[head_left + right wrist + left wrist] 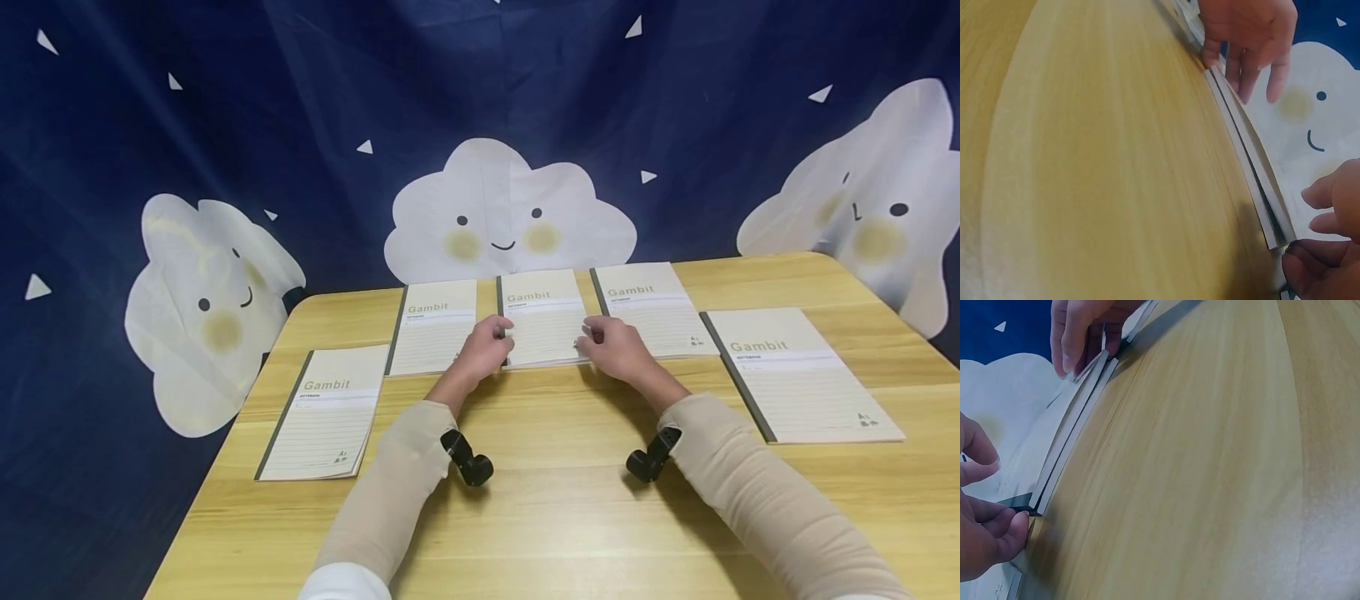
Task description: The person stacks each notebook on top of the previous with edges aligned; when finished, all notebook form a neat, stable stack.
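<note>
This looks like a staged recording corner rather than a lived-in room. A dark blue cloth backdrop (315,92), creased and hung loosely, closes off everything behind the desk; it is printed with smiling white clouds (510,212) and small white triangles, the sort of pattern found in a child's room or a play space. In front of it stands a light wooden desk (555,517) with five identical lined notebooks (795,371) marked "Gambit" laid out in an arc, like a study setup arranged for filming
</note>
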`<state>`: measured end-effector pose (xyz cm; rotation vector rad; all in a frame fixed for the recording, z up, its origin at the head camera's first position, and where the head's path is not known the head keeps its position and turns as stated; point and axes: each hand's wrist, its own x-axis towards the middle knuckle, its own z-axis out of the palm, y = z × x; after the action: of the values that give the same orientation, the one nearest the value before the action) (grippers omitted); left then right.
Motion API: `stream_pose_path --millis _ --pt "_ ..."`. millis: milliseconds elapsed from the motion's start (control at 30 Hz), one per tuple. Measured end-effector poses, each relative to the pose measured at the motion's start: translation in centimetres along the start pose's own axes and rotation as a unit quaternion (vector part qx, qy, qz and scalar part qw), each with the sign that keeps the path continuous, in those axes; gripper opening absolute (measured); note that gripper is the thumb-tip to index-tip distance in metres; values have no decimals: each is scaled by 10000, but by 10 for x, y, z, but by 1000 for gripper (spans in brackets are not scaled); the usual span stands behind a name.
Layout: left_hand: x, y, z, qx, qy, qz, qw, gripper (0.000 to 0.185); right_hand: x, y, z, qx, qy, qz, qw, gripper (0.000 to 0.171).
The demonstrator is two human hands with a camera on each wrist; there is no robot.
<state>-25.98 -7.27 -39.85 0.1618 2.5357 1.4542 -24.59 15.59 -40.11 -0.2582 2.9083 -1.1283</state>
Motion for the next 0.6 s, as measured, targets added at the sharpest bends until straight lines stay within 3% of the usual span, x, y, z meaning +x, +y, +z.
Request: stream_pose_path --millis 200,400,600 --pt "1 1 0 262 -104 28 9996 38 1 -1 1 -179 -51 -86 9998 30" --pt "1 2 0 453 -148 43 9989 40 1 -2 2 -180 -93 -2 9998 48" --pt "2 1 1 442 -170 51 9989 41 1 -3 3 -149 -136 71 9998 50"
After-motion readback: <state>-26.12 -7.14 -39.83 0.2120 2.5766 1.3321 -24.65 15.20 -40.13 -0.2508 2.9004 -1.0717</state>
